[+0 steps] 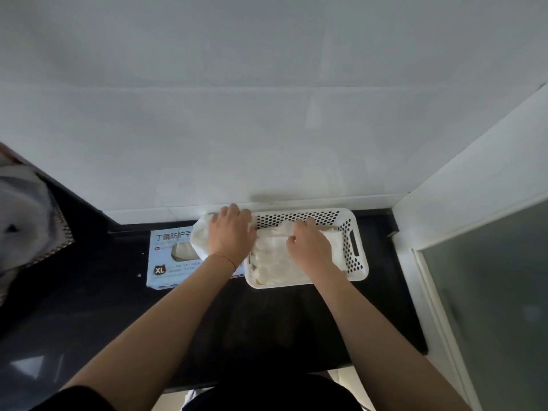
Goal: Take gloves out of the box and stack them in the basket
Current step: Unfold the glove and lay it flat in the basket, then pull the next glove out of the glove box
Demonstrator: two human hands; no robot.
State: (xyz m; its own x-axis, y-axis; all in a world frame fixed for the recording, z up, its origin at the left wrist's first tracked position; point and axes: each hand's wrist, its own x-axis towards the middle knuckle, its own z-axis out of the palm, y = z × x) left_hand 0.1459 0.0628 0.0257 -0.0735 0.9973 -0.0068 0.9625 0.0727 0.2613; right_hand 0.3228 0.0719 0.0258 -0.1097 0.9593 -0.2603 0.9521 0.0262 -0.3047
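1. On the dark countertop [89,307], against the white wall [267,129], a white perforated basket [353,247] stands just right of a pale blue glove box [166,262]. The two are touching or nearly so; the left arm covers the junction, so I cannot tell which.
2. Box: lies flat, printed face up, with an "XL" mark near its front left corner. A white glove shows in its top opening.
3. Basket: holds a crumpled pile of white gloves [272,262] filling its left and centre portion. The right end wall, with a handle slot, is bare.
4. Left hand [231,232]: palm down over the basket's left rim, fingers bent over a bunched white glove [200,235]. That glove hangs partly outside the basket, over the box's right end. Grip appears closed on the glove, though the fingertips are hidden beneath the hand.
5. Right hand [308,244]: inside the basket, on top of the pile, fingers curled and pinching the glove material at the pile's rear edge.
6. Left wrist carries a thin orange cord [226,258].
7. Both forearms are bare; dark clothing shows at the bottom edge.
8. Right of the counter: a white frame with a frosted glass panel [489,307].
9. Far left: a blurred white object with a mesh edge [26,218]; its identity cannot be determined.
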